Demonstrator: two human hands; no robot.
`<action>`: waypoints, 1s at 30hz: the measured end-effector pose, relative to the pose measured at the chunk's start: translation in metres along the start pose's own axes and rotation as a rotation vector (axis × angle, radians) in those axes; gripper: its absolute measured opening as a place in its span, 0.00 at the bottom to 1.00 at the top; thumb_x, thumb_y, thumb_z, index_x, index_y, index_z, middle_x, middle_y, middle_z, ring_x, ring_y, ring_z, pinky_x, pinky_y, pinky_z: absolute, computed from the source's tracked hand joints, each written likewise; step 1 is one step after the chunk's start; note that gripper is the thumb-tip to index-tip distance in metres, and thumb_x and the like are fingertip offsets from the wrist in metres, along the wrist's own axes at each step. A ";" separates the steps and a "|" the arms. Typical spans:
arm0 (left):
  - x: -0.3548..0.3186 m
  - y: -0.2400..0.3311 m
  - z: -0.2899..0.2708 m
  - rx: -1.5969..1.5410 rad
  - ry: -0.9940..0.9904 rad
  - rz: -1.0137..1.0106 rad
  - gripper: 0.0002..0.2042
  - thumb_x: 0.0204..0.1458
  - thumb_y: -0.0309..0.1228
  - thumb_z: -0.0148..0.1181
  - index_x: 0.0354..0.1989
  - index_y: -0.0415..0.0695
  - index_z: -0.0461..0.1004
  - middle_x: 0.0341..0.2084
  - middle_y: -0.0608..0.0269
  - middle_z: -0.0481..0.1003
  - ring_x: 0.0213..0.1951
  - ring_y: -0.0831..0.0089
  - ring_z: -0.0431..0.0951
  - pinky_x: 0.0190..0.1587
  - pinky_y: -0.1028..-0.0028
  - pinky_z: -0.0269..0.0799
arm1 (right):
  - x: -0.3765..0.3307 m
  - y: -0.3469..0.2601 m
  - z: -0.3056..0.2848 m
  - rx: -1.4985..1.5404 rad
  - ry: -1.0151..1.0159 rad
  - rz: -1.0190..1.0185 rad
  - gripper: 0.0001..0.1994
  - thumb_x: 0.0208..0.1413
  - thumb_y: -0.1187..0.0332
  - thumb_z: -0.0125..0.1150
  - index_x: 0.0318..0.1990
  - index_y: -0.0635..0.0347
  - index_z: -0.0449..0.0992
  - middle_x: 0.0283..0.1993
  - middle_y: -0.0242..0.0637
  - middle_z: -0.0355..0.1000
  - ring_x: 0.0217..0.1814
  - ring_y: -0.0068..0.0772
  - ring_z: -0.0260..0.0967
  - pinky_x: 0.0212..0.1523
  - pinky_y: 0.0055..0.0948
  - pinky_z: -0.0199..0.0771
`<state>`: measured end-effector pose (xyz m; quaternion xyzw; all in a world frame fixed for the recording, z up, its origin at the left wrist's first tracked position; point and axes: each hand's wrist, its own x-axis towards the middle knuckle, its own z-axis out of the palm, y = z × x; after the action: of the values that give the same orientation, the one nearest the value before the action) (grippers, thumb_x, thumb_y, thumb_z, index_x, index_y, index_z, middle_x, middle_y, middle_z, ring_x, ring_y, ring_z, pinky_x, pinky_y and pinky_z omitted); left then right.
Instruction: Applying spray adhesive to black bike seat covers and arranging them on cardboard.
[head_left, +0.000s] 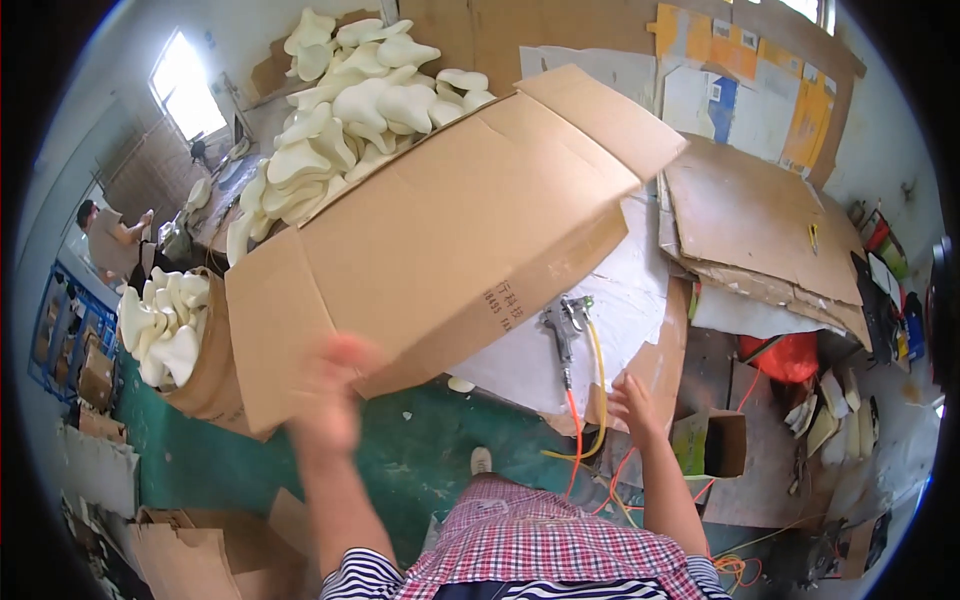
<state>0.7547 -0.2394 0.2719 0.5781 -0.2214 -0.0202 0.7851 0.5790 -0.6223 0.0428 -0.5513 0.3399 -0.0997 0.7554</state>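
The left hand (335, 385) is raised against the near lower edge of a large cardboard box (440, 250); the hand is blurred, so whether its fingers are closed on the edge cannot be told. The box sits tilted at scene centre, flaps open, heaped with cream foam shapes (350, 110) at its far left. The right hand (632, 400) is open, fingers spread, holding nothing, just beside an orange hose (572, 430) that runs down from a grey spray gun (565, 325) lying on white sheeting (620, 300). At left stands 1 further open box of foam shapes (165, 325). Flat cardboard sheets (750, 215) lie at far right. The floor (420, 460) is green.
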 end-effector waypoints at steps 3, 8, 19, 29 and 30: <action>0.081 0.011 -0.147 0.713 0.803 0.238 0.26 0.55 0.41 0.57 0.53 0.33 0.62 0.47 0.52 0.69 0.49 0.71 0.70 0.54 0.69 0.66 | 0.047 -0.042 0.063 0.206 -0.054 -0.044 0.33 0.59 0.45 0.48 0.67 0.50 0.49 0.57 0.40 0.63 0.55 0.38 0.64 0.50 0.40 0.68; 0.112 -0.128 -0.297 0.010 0.598 -0.762 0.12 0.44 0.31 0.62 0.36 0.39 0.70 0.27 0.54 0.73 0.22 0.60 0.75 0.24 0.62 0.75 | 0.110 -0.126 0.220 0.251 -0.289 -0.072 0.33 0.61 0.48 0.47 0.67 0.53 0.46 0.60 0.44 0.59 0.55 0.39 0.62 0.52 0.39 0.66; 0.050 -0.107 -0.193 -0.599 0.504 -0.564 0.17 0.47 0.22 0.57 0.48 0.38 0.66 0.39 0.56 0.73 0.38 0.63 0.76 0.33 0.65 0.76 | 0.146 -0.139 0.396 0.290 -0.415 0.008 0.28 0.57 0.51 0.54 0.58 0.56 0.56 0.55 0.43 0.63 0.54 0.40 0.64 0.52 0.41 0.68; 0.089 -0.011 -0.124 -0.350 0.396 -0.067 0.25 0.46 0.35 0.62 0.51 0.35 0.65 0.40 0.54 0.74 0.38 0.64 0.77 0.33 0.66 0.74 | 0.069 -0.322 0.429 0.222 -0.412 -0.605 0.18 0.50 0.80 0.51 0.51 0.63 0.67 0.39 0.34 0.70 0.38 0.25 0.68 0.38 0.26 0.70; 0.092 -0.001 -0.105 -0.260 0.421 0.064 0.27 0.46 0.37 0.63 0.52 0.34 0.64 0.42 0.53 0.74 0.39 0.63 0.77 0.34 0.66 0.75 | 0.070 -0.340 0.418 0.257 -0.413 -0.624 0.18 0.50 0.81 0.51 0.51 0.64 0.67 0.39 0.35 0.71 0.39 0.27 0.69 0.40 0.27 0.70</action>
<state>0.8769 -0.1720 0.2760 0.4566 -0.0667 0.0970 0.8818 0.9678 -0.4661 0.3879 -0.5374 -0.0184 -0.2535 0.8041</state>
